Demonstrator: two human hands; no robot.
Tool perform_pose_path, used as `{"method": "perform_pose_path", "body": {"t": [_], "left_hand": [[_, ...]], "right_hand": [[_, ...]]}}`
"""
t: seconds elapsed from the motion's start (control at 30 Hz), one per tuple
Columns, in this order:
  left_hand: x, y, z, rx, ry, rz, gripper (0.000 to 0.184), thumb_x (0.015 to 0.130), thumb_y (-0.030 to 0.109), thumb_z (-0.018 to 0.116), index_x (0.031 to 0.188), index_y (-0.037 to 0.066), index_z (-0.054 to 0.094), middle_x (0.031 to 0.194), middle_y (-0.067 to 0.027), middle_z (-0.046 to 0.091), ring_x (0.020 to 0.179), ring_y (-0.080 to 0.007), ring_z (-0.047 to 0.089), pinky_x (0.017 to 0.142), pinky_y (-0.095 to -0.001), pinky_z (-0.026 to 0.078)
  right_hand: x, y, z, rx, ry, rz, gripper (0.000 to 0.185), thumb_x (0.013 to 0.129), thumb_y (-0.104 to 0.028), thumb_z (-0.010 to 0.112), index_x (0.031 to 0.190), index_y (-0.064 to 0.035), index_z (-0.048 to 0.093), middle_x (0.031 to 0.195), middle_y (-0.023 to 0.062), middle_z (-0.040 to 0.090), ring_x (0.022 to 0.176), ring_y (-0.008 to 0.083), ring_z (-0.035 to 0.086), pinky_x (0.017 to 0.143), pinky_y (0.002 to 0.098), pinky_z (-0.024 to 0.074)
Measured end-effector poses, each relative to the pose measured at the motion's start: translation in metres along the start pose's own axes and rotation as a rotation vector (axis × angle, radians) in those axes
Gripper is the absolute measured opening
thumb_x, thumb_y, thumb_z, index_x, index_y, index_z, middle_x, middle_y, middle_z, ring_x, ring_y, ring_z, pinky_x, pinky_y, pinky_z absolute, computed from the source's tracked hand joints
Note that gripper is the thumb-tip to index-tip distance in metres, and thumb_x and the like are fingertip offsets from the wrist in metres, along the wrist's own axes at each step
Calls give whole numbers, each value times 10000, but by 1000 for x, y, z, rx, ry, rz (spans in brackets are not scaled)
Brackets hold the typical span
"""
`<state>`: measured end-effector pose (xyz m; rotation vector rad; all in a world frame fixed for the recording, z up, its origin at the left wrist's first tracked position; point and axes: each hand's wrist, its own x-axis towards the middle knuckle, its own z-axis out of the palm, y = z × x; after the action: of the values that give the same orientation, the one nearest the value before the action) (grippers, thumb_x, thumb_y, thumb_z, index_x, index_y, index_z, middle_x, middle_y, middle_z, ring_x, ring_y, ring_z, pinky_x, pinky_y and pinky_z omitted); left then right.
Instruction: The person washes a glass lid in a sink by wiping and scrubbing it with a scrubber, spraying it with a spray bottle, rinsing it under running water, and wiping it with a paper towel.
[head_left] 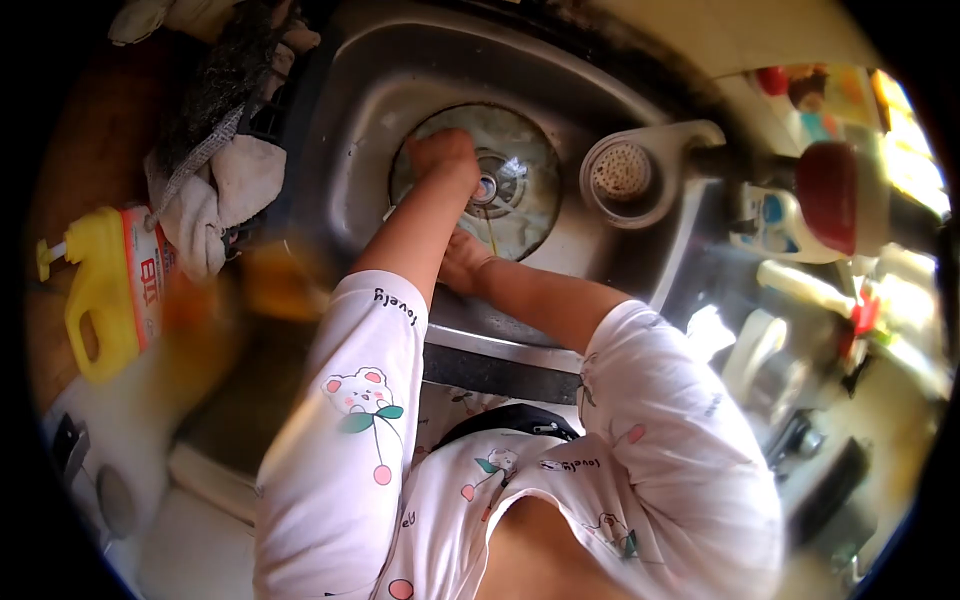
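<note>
A round glass lid (535, 190) with a metal ring and a central knob lies in the steel sink (350, 110). On the lid's upper left part rests my left hand (440, 160), its fingers curled under; whatever is inside them is hidden. At the lid's near edge, my right hand (463, 262) grips the rim, with its fingers partly out of sight. Both forearms reach down into the basin, the left one passing over the lid's left side.
A strainer cup (620, 172) sits at the sink's right. On the left are cloths (245, 175) and a yellow pump bottle (100, 300). A white bottle (775, 222) and a dark red object (827, 195) stand on the right, near a blurred tap.
</note>
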<state>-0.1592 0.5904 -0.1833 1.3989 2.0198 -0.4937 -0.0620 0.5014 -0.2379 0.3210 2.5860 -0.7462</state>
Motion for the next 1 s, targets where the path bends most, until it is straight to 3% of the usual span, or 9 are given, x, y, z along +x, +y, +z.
{"method": "perform_pose_path", "body": {"t": [0.07,0.1,0.17,0.23,0.37,0.47,0.67,0.77,1.0], "left_hand": [[-5,0,-6,11,-3,-22,581,519,362,836,1017,139,638,1101,-48,617,1064,-192,555,941,-385,339],[-5,0,-9,5,2,-35,560,518,342,836,1011,155,646,1110,-36,615,1070,-179,551,957,-383,323],[-3,2,-10,-18,-26,-33,570,514,351,840,1011,151,645,1109,-35,616,1072,-178,549,955,-385,325],[0,1,-12,-12,-72,-14,616,510,370,841,1038,136,625,1125,-49,604,1082,-194,542,946,-393,336],[3,0,-9,32,-47,6,682,511,399,839,1081,114,595,1149,-77,588,1099,-227,533,926,-401,361],[8,1,-6,25,-61,-22,714,482,394,850,1102,139,604,1187,-55,570,1150,-217,494,981,-404,308],[6,1,-9,37,-80,-10,699,520,406,836,1105,119,582,1151,-71,589,1099,-224,537,921,-392,371],[6,0,-10,25,-76,-17,704,518,402,838,1106,114,580,1148,-76,590,1097,-226,538,927,-393,367],[5,-1,-15,-14,-122,-7,724,509,389,845,1113,95,575,1176,-80,575,1118,-230,524,951,-401,352]], "right_hand": [[-27,23,19,-388,214,-11,550,825,-186,427,1348,-66,310,1411,98,298,1329,230,216,1110,362,117],[-52,34,7,8,256,72,561,832,-186,418,1362,-64,283,1420,98,279,1325,229,226,1105,373,128],[-94,71,38,-39,393,241,681,815,-225,507,1388,-33,192,1427,135,242,1305,271,249,1084,378,174],[-100,74,21,-59,184,766,748,791,-251,548,1385,-2,168,1424,158,233,1292,304,261,1072,376,194],[-93,46,2,-119,218,833,707,831,-256,499,1365,65,166,1406,209,245,1288,326,271,1070,372,197],[-102,28,39,-122,115,766,686,841,-274,490,1348,86,200,1418,225,208,1310,323,236,1078,362,182],[-103,25,2,-162,-214,594,408,789,-173,523,1158,-3,486,1150,185,512,1055,303,512,902,354,413],[-113,53,-1,21,272,476,272,770,-105,514,1037,-67,546,962,125,561,893,282,565,744,350,479],[-97,51,23,-21,222,156,206,718,-78,533,917,-74,585,908,101,560,862,267,567,711,352,485]]}}
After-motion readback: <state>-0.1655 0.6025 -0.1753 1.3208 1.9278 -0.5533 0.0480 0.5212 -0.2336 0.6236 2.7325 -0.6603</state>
